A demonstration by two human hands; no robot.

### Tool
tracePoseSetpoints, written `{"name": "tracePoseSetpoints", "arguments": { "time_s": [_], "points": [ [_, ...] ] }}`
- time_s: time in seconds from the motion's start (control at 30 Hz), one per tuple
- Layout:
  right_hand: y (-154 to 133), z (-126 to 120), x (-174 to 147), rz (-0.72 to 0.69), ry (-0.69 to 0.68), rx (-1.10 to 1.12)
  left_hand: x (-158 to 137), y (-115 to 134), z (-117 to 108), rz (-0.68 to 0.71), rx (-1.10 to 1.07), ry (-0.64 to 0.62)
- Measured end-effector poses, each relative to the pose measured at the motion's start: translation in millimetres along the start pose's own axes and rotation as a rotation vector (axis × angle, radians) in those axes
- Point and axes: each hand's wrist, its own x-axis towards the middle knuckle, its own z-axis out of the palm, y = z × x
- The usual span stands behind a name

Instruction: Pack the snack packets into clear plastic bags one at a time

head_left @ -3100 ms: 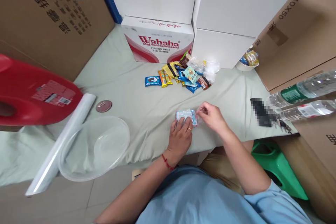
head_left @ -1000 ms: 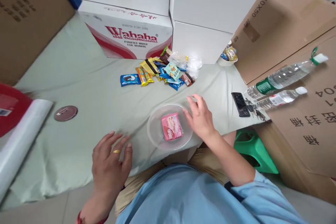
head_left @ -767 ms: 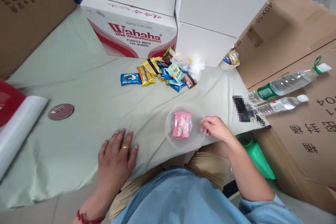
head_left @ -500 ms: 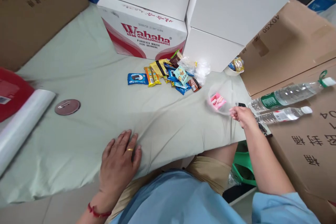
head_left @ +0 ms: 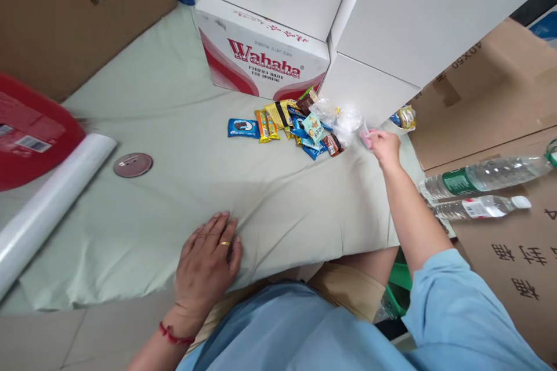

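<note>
My right hand is closed at the right end of a snack pile, pinching see-through plastic with a pink packet in or against it. The fingers hide most of it, and I cannot tell the plastic's exact shape. Just left of it lie a crumpled clear plastic bag and a heap of wrapped snacks in blue, yellow, brown and pale green. A blue snack packet lies at the heap's left end. My left hand rests flat and empty on the cloth near the front edge, wearing a ring.
Behind the snacks stand a Wahaha carton and white boxes. A small white bowl of snacks sits to the right, near two water bottles. Leftward lie a brown oval disc, a plastic roll and a red container.
My right hand has moved away from me, up beside the snack heap, carrying the clear plastic and pink packet. The whole view has shifted slightly. My left hand stays flat on the cloth.
</note>
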Motion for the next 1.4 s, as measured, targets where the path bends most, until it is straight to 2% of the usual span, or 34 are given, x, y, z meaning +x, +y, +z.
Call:
{"name": "tracePoseSetpoints", "arguments": {
  "time_s": [0.17, 0.27, 0.37, 0.43, 0.5, 0.57, 0.63, 0.7, 0.77, 0.9, 0.97, 1.07, 1.2, 1.27, 1.4],
  "points": [
    [-68.2, 70.1, 22.3, -0.237, -0.008, 0.008, -0.4, 0.7, 0.3, -0.011, 0.005, -0.02],
    [-90.0, 87.3, 19.8, -0.262, -0.023, -0.07, -1.3, -0.7, 1.4, -0.006, 0.004, -0.02],
    [-83.2, 78.1, -5.4, -0.228, 0.044, 0.015, -3.9, -4.6, 0.5, -0.005, -0.06, -0.005],
    [-66.0, 62.8, -34.0, -0.197, 0.111, 0.224, -4.9, -6.8, -3.3, -0.016, -0.184, 0.039],
    [-45.0, 44.9, -68.8, -0.083, 0.05, 0.545, -1.3, -6.4, -9.6, -0.072, -0.336, 0.08],
    [-26.3, 28.1, -105.6, 0.126, -0.132, 0.848, 11.1, -2.0, -15.4, -0.167, -0.496, 0.077],
    [-14.4, 16.2, -139.9, 0.325, -0.293, 1.038, 33.8, 6.8, -16.2, -0.284, -0.689, -0.008],
    [-10.7, 11.4, -168.9, 0.454, -0.383, 1.154, 64.8, 19.6, -9.4, -0.438, -0.922, -0.17],
    [-14.0, 13.6, -192.0, 0.509, -0.414, 1.249, 98.3, 34.8, 4.6, -0.552, -1.186, -0.316],
    [-32.4, 28.9, -223.6, 0.495, -0.426, 1.4, 146.1, 62.8, 39.6, -0.627, -1.626, -0.493],
    [-43.6, 36.4, -233.6, 0.472, -0.466, 1.417, 153.3, 71.6, 52.2, -0.631, -1.698, -0.533],
    [-60.0, 43.2, -241.5, 0.446, -0.545, 1.357, 149.0, 76.8, 60.6, -0.608, -1.687, -0.577],
    [-75.0, 47.2, -242.5, 0.412, -0.583, 1.186, 140.4, 73.9, 62.6, -0.48, -1.636, -0.586],
    [-77.2, 49.0, -241.2, 0.394, -0.539, 1.107, 140.1, 71.2, 64.8, -0.436, -1.602, -0.515],
    [-71.7, 50.8, -239.0, 0.383, -0.343, 0.994, 142.9, 66.8, 72.5, -0.514, -1.566, -0.357]
  ]
}}
